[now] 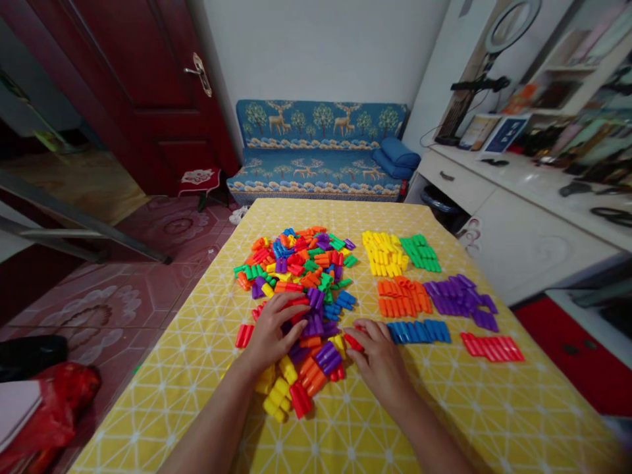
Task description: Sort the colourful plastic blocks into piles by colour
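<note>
Red is the piece (353, 342) seemingly pinched by the right hand (379, 352), with blue pieces (422, 332) just right of it; the left hand (274, 327), thumb and fingers spread, touches the mixed pile (296, 259), which extends ahead of it.

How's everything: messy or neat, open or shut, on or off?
Block pile: jumbled
Yellow blocks: grouped together
Green blocks: grouped together
Orange blocks: grouped together
Purple blocks: loosely grouped
Blue blocks: lined up
Red blocks: lined up
Left hand: on the pile, loosely open
Right hand: fingers around a red block
Drawer: shut
Door: looks open
Lamp: looks off
</note>
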The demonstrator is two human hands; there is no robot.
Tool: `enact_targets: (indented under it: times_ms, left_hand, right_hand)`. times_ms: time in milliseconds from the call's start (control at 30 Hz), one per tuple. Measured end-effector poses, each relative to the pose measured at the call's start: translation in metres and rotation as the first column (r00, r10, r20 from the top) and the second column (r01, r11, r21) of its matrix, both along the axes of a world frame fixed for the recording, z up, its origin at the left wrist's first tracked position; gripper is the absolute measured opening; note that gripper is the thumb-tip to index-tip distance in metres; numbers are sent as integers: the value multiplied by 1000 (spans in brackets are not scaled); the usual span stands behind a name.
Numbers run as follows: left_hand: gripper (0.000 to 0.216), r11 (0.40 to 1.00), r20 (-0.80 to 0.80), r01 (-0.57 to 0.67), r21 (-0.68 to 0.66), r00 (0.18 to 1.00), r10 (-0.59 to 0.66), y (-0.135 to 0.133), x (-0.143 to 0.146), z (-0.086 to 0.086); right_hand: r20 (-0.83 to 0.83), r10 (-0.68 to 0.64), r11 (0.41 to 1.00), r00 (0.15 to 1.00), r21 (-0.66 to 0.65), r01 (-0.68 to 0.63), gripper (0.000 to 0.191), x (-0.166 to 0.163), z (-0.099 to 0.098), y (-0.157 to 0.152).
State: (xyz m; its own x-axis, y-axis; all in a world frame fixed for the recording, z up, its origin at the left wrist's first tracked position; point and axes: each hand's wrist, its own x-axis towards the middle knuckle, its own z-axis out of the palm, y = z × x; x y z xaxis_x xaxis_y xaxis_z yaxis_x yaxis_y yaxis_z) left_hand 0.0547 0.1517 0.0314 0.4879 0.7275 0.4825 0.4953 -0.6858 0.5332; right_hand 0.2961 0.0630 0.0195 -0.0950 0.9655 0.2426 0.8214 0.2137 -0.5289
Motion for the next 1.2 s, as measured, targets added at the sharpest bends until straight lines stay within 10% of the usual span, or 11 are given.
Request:
enact_targets:
  times_ms: [267, 533, 733, 867, 1100, 1200]
  left_hand:
    - [26, 1000, 8, 11, 19, 1000, -11, 4, -2, -6]
    - [26, 998, 4, 25, 53, 1000, -25, 7, -2, -7]
    - [26, 999, -13, 15, 51, 1000, -14, 6, -2, -7]
    - [26, 999, -15, 16, 42, 1000, -15, 6, -2, -7]
    - [26, 999, 37, 18, 28, 999, -19, 4, -2, -5]
    - [26, 1000, 59, 3, 11, 998, -4, 3, 0, -3]
  right_hand:
    - [-114, -176, 984, 978, 14, 179, 28, 64, 9, -29]
    - [-21, -766, 626, 642, 201, 753, 51, 204, 2, -87]
    - [95, -641, 765, 762, 163, 623, 39, 227, -26, -110]
    - [-9, -650, 735, 759, 247, 632, 41, 229, -34, -101]
    - [-31, -653, 665, 757, 454, 592, 40, 196, -9, -74]
    - [-134, -506, 764, 852, 388, 515, 28, 146, 5, -48]
